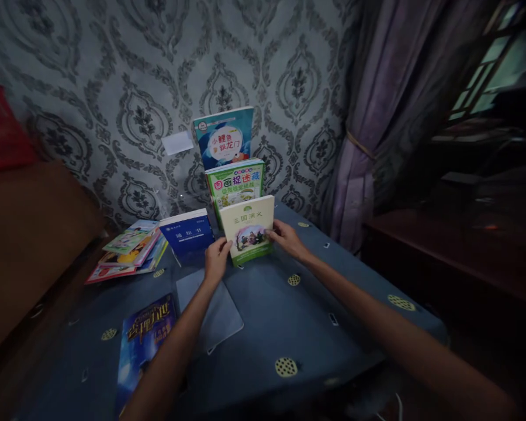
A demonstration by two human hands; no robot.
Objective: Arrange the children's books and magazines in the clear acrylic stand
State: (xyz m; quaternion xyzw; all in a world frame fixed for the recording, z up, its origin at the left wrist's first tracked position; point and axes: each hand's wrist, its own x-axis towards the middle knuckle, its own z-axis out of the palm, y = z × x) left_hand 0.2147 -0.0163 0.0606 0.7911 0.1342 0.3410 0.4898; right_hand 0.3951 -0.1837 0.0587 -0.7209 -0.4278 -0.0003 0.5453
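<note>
A cream and green book [251, 231] stands upright on the table, its illustrated cover facing me. My left hand [216, 257] grips its lower left edge, and my right hand [287, 238] has the right edge between thumb and fingers. Right behind it rises a green picture book [236, 182], and farther back a taller teal book [225, 139] stands near the wall. To the left, a dark blue book [188, 237] is also upright, close to my left hand. Beneath my left forearm lies a flat grey, thin item [219, 318], partly covered.
A stack of colourful thin books [129, 251] lies at the back left. A blue book with gold lettering [142, 345] lies flat at the front left. The table [333, 351] has a blue patterned cloth; a purple curtain [372, 128] hangs to the right.
</note>
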